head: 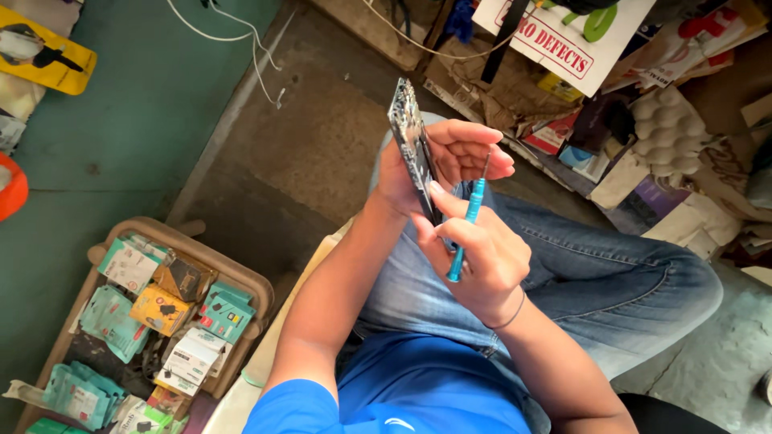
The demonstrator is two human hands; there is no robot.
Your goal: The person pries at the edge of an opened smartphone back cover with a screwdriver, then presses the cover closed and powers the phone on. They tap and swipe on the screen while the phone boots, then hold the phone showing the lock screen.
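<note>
Phone [411, 145], back cover off, internals exposed, held on edge above the person's lap, over the jeans [611, 281]. Left hand [450, 157] wraps it: fingers curled round the far long edge, palm behind, a firm closed grip on the frame. Right hand [482, 257] is closed round a slim blue screwdriver [468, 229], tip pointing up by the left fingertips, thumb pressing against the phone's near edge. My read on handling: light, stiff, but fragile; the open side has bare board and small parts, and the glass side is likely slippery. Best held by the frame edges, as now, with nothing pressing on the open face. Can't tell from here whether the driver tip touches the phone or just sits beside it. Around them: a tray [257, 285] of small packaged accessories [161, 309] on the floor to the person's left, cardboard and an egg carton [667, 128] piled ahead on the right, a white cable [257, 56] trailing across the concrete floor.
</note>
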